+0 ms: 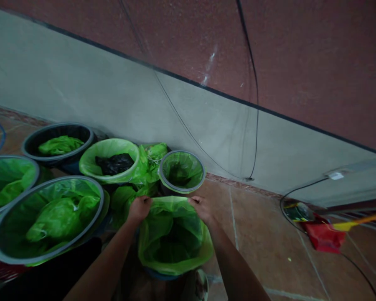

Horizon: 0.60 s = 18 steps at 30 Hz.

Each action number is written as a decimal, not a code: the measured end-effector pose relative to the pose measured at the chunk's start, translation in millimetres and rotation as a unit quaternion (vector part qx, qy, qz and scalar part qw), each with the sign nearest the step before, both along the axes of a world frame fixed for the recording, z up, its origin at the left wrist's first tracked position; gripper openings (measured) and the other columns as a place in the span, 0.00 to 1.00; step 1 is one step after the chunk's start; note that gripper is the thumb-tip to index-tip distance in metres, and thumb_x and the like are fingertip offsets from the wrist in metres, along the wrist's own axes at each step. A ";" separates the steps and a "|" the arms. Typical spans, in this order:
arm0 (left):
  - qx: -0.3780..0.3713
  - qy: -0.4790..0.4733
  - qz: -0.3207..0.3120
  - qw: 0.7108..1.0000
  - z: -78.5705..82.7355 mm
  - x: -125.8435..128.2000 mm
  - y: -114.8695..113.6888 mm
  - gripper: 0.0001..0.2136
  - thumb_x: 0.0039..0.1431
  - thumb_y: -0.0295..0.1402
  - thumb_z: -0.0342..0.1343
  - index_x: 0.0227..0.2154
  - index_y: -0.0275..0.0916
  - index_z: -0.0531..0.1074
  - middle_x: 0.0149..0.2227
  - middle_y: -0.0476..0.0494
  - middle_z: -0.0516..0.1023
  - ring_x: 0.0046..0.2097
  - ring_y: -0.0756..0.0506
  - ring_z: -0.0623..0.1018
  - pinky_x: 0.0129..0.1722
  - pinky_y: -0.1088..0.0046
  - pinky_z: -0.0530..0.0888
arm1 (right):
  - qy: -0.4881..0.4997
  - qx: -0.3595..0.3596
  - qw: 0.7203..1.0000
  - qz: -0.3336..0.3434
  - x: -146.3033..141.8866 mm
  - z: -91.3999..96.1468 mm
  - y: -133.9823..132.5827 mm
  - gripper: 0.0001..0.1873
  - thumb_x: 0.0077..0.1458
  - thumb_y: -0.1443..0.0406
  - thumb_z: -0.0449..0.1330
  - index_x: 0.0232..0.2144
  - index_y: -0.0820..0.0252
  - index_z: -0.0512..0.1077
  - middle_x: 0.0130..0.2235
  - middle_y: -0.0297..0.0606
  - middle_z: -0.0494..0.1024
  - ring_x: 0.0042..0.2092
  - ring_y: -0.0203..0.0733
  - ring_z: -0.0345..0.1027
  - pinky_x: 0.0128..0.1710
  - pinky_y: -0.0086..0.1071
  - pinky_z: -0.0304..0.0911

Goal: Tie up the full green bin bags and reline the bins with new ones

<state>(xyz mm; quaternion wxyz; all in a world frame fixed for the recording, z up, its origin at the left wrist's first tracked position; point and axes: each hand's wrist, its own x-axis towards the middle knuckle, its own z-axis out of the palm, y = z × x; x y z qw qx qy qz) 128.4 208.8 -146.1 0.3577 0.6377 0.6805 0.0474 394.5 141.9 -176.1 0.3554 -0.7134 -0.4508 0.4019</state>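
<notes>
2 bare hands share the work: the left grip (140, 208) and right grip (200, 209) each pinch the far edge of a green liner (175, 267), set in a blue bucket (161, 275) at near centre. Holding both sides level and apart should keep the mouth wide; even, gentle tension would probably spare the thin film. Large lined bins (11, 228) crowd the left, and 1 smaller bin (175, 189) stands just beyond. Brown floor tiles (263, 234) stretch right, carrying a red dustpan (324, 237). Farthest, a dim wall (90, 83) shows pale grey below maroon.
</notes>
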 end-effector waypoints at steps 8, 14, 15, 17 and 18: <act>-0.039 -0.027 0.020 0.999 -32.3 5.2 26.3 0.13 0.63 0.35 0.50 0.33 0.38 0.80 0.32 0.45 0.82 0.39 0.47 0.80 0.35 0.77 0.69 | -0.036 -0.029 0.998 -0.040 2.0 -29.0 18.1 0.18 0.49 0.52 0.57 0.22 0.61 0.75 0.24 0.34 0.76 0.28 0.38 0.67 0.31 0.30 0.62; -0.100 -0.047 0.022 0.994 -44.5 -1.1 21.3 0.11 0.58 0.35 0.54 0.26 0.38 0.79 0.26 0.45 0.80 0.36 0.45 0.81 0.31 0.77 0.70 | -0.015 -0.096 0.994 -0.053 1.1 -38.4 9.3 0.16 0.50 0.56 0.57 0.26 0.61 0.78 0.28 0.39 0.81 0.32 0.42 0.73 0.32 0.32 0.67; -0.111 -0.054 0.024 0.992 -44.4 -4.2 18.7 0.11 0.58 0.34 0.54 0.26 0.38 0.79 0.26 0.45 0.81 0.36 0.45 0.81 0.31 0.77 0.71 | -0.018 -0.096 0.994 -0.054 2.0 -37.0 5.6 0.16 0.51 0.56 0.57 0.27 0.60 0.78 0.29 0.40 0.82 0.33 0.43 0.74 0.33 0.33 0.68; -0.122 -0.074 0.026 0.989 -42.8 -11.7 13.4 0.11 0.57 0.32 0.53 0.26 0.38 0.79 0.26 0.45 0.81 0.35 0.45 0.82 0.31 0.77 0.72 | -0.026 -0.090 0.994 -0.054 4.9 -32.2 -3.4 0.15 0.51 0.56 0.58 0.28 0.59 0.79 0.31 0.40 0.82 0.35 0.45 0.75 0.35 0.34 0.69; -0.113 -0.079 0.029 0.990 -41.7 -15.7 11.2 0.11 0.57 0.31 0.52 0.25 0.38 0.79 0.26 0.45 0.82 0.35 0.45 0.82 0.32 0.77 0.73 | -0.033 -0.084 0.995 -0.051 6.5 -29.2 -8.6 0.15 0.51 0.56 0.58 0.29 0.59 0.79 0.32 0.41 0.83 0.35 0.46 0.76 0.35 0.35 0.70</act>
